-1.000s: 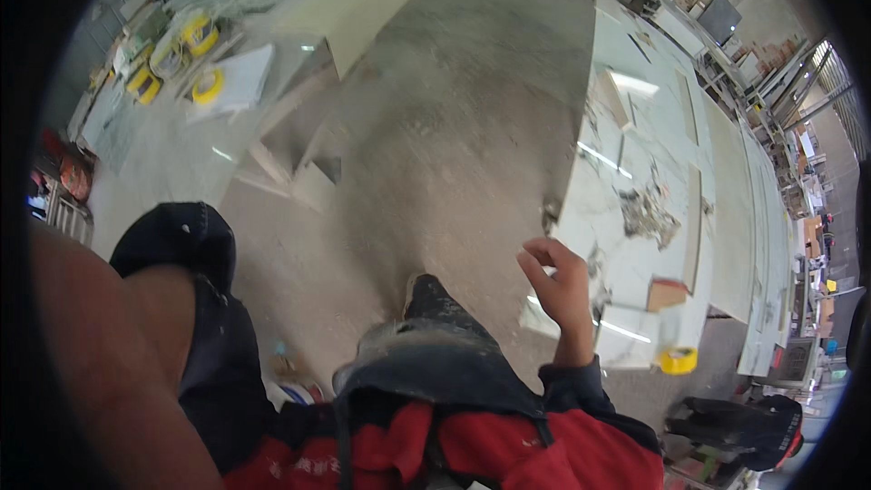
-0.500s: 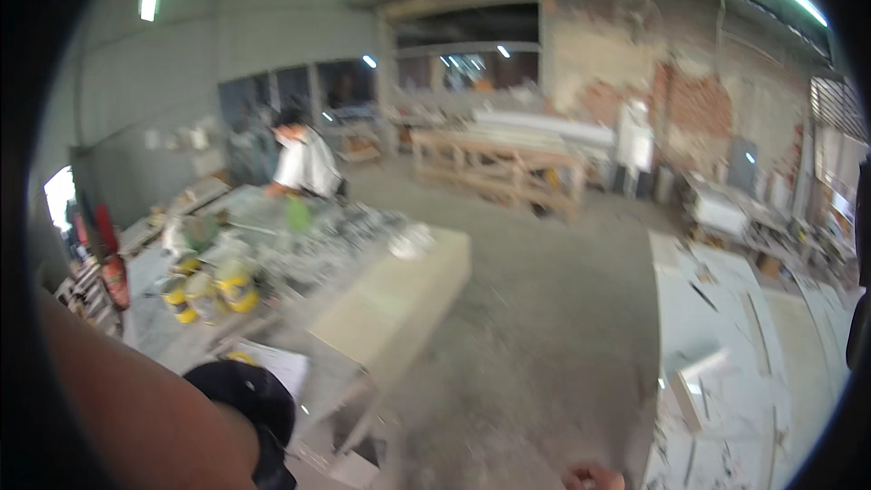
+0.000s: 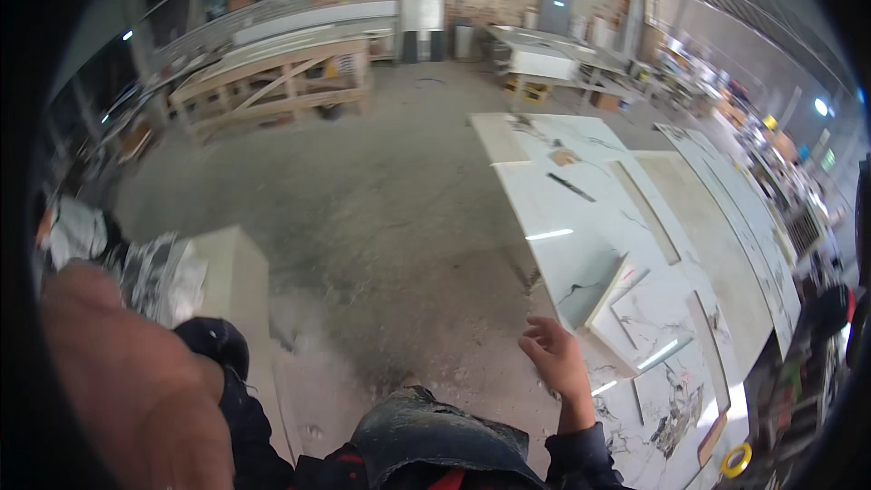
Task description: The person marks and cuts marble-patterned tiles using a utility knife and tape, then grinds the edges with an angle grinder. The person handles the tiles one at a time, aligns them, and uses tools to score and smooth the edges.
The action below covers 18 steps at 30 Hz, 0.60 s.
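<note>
My left hand (image 3: 136,381) is raised very close to the camera at the left, large and blurred. Its fingers do not show clearly, nor whether anything is in them. Low in the middle right, my right hand (image 3: 549,354) hangs in the air with loosely bent fingers, the thumb apart, and nothing visible in it. It is nearest to the left edge of a table of white, grey-veined slabs (image 3: 590,141). An L-shaped piece of the same marble-look material (image 3: 610,295) stands on them just beyond this hand. My dark apron (image 3: 426,436) shows at the bottom.
A dark, narrow strip (image 3: 570,187) lies on the slabs, and a yellow tape roll (image 3: 737,460) sits near their front. A cream block-like bench (image 3: 238,272) with crumpled plastic (image 3: 172,277) stands left. Farther off are a wooden workbench (image 3: 272,82) and concrete floor (image 3: 363,181).
The view has swung right and downward, bringing the slab table closer to the middle. My right hand has come up into view from the lower edge. My left hand now shows beside the camera.
</note>
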{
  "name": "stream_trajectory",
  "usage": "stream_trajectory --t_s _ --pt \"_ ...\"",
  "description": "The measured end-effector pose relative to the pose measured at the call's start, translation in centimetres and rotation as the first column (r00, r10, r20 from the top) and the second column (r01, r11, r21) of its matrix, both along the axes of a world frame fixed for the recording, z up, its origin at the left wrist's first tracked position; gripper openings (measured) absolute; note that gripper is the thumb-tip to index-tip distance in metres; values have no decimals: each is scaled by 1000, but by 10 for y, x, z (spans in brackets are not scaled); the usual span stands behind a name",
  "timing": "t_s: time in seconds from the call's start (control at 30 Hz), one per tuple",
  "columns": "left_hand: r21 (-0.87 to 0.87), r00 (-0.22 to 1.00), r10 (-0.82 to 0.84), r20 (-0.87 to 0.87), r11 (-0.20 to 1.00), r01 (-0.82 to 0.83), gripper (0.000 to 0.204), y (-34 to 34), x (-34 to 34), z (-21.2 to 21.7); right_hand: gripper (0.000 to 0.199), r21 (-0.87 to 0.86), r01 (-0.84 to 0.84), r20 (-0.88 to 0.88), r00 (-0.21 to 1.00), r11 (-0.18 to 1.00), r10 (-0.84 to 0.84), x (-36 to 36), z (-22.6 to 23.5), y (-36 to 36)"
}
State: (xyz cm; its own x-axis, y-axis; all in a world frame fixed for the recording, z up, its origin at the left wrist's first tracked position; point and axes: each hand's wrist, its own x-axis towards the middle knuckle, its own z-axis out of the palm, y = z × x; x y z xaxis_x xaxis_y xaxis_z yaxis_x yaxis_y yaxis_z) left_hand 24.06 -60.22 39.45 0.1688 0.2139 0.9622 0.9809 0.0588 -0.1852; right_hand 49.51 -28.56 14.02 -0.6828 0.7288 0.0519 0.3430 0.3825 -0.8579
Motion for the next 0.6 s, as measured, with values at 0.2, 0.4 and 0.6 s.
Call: stream_trajectory --t_s 0.2,0.4,0.6 --pt "-171 710 -186 680 900 400 38 171 -120 -112 68 -55 248 80 967 967 -243 -85 -16 139" --pt "-521 508 238 827 664 537 32 229 -172 -244 92 31 464 230 859 885 -458 -194 -79 329" --pt "-655 268 599 755 666 358 31 228 -250 -275 89 123 649 332 685 750 -648 -274 -133 463"
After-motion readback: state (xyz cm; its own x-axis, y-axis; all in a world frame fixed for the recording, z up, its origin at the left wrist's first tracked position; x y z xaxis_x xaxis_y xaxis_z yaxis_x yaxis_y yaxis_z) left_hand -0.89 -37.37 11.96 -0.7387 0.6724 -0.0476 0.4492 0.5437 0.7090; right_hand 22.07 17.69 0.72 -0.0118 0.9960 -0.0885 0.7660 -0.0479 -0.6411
